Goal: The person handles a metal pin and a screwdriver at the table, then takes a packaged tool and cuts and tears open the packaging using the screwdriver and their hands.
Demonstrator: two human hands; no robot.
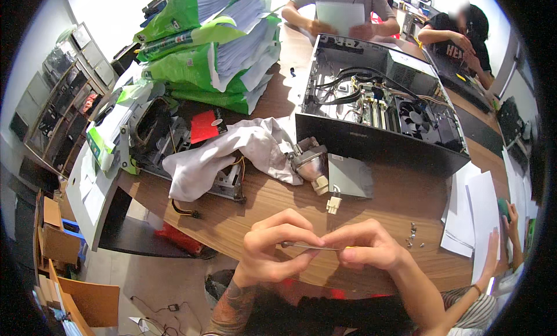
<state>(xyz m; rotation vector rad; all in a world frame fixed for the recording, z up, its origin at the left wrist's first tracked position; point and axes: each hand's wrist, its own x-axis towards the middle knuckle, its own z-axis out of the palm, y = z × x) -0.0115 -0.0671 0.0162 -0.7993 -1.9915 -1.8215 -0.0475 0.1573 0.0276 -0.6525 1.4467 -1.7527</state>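
Note:
My left hand [271, 250] and my right hand [371, 248] meet above the near edge of the table. Between their fingertips they pinch a thin flat piece [307, 246], seen almost edge-on, so its kind is unclear. Beyond them lie a projector lamp [309, 162] with a white plug [333, 204] and a flat grey square panel [351, 178]. Loose screws [411, 234] are scattered to the right of my right hand. Farther back, an opened black computer case [377, 137] lies on its side, showing cables, boards and a fan.
A grey cloth [232, 144] partly covers a metal part [230, 184] with wires. Green-wrapped paper reams [191, 75] are stacked at back left, near a red card [204, 126]. White sheets [461, 214] lie at right, where another person's arm [487, 266] reaches in. Two people sit across.

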